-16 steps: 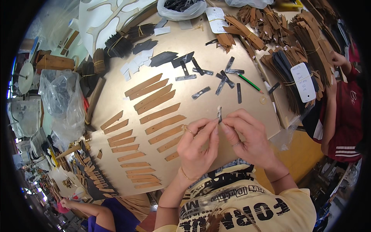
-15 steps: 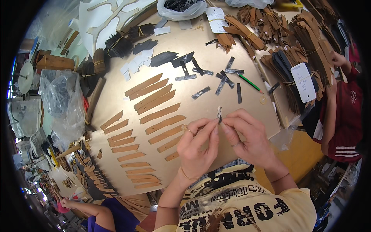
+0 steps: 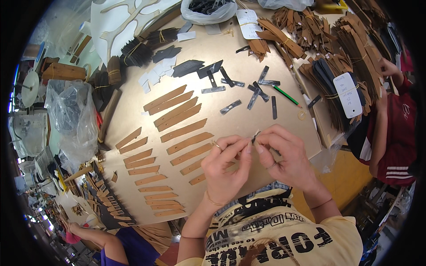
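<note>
Both my hands meet over the near edge of the table, closed on a small black strip (image 3: 254, 138) with a pale edge. My left hand (image 3: 225, 170) pinches it between thumb and forefinger. From the other side, the fingertips of my right hand (image 3: 284, 153) grip it too, and the fingers cover most of it. Just beyond lie several loose black strips (image 3: 274, 107) with slots in them, some showing a shiny greyish side. A green pencil (image 3: 287, 96) rests beside them. To the left, brown leather pieces (image 3: 184, 130) with slanted ends are laid out in rows.
White paper pieces (image 3: 157, 72) and dark leather pieces (image 3: 188, 68) lie toward the back. A plastic bag of black pieces (image 3: 208, 17) stands at the far edge. Tied brown bundles (image 3: 355, 48) fill the right side, beside a co-worker in a dark red top (image 3: 397, 128). Another person's arm (image 3: 102, 239) shows lower left.
The strip between my fingers has tipped from nearly upright to a slant, and less of it shows. My left hand has shifted slightly left. The lower-left person's arm has moved a little.
</note>
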A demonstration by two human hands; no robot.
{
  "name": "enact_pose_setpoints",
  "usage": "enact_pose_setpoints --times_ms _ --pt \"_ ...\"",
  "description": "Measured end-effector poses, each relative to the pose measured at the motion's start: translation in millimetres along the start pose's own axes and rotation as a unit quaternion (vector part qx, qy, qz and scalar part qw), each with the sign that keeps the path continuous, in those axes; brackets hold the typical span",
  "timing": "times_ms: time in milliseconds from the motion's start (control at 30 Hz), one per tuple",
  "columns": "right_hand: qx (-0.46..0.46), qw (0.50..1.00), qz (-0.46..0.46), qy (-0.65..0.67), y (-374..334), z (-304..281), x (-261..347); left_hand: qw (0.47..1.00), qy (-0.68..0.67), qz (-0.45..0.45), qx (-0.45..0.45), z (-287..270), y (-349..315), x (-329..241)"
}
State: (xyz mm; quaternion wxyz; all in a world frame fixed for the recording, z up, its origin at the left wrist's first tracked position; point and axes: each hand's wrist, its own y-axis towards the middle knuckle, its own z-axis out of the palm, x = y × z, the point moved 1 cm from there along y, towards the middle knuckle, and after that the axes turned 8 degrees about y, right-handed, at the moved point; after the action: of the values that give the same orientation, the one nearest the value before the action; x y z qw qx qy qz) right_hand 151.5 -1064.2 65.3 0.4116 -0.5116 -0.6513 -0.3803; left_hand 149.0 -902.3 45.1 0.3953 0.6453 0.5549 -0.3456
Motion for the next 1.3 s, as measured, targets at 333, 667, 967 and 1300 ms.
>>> enact_pose_setpoints --times_ms 333,667,967,1300 --pt "-0.069 0.997 0.046 -0.006 -5 -14 -20 0.975 -0.065 -0.129 -0.169 -38 10 29" --pt "-0.005 0.998 0.064 0.027 -3 0 4 0.990 0.064 0.057 -0.115 -1 -2 6" --pt "-0.005 1.000 0.002 0.027 3 1 10 0.989 0.077 0.102 -0.077 2 -3 1" --pt "-0.018 0.999 0.007 0.045 2 3 9 0.987 0.070 0.110 -0.090 5 -5 0"
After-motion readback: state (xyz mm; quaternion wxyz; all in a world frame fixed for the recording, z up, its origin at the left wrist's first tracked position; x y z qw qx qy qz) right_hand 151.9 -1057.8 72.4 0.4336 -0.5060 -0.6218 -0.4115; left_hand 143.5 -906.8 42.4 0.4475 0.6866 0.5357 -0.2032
